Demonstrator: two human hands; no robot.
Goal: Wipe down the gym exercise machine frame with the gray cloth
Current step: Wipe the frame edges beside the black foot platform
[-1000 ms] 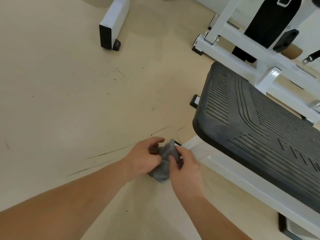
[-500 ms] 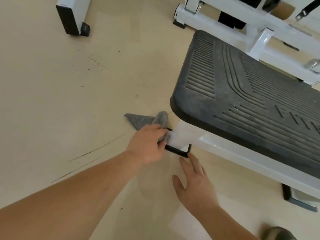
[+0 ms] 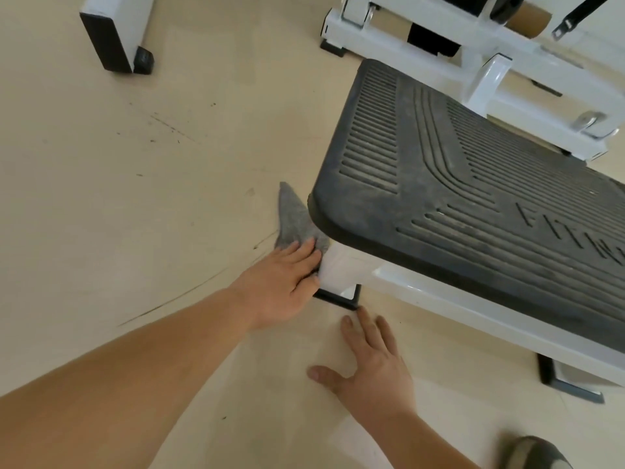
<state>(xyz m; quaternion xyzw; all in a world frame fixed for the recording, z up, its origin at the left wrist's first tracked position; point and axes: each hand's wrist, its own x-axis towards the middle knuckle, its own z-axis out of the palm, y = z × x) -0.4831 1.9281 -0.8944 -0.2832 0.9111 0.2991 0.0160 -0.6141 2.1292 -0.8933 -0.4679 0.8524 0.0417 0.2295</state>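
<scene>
- At the far upper left, a separate white leg [image 3: 113, 28] with a black end cap stands on the beige floor [image 3: 152, 204].
- Dark scuff lines [image 3: 176, 306] cross the floor just left of the left forearm.
- The left hand [image 3: 280, 289] reaches in from the lower left. Its grip is flat rather than closed: the fingers lie nearly straight on the gray cloth [image 3: 294, 225] and press it against the side of the white post [image 3: 341, 269]. The thumb cannot be seen.
- The cloth sits between that hand and the post. A pointed corner of it sticks up and away from the fingers, beside the front left corner of the footplate.
- The post ends in a black foot [image 3: 338, 299] on the floor.
- The right hand [image 3: 375, 363] lies palm down on the floor with its fingers spread. Its grip is loose and holds nothing, and the fingertips are just short of the black foot.
- The black ribbed footplate [image 3: 473, 204] looks dusty and overhangs the post. The white machine frame [image 3: 473, 316] runs to the right beneath it.
- Behind it, at the upper right, are more white frame parts, a cardboard tube [image 3: 527, 20] and a black strap [image 3: 575, 16].
- A shoe toe [image 3: 534, 451] shows at the bottom right.
</scene>
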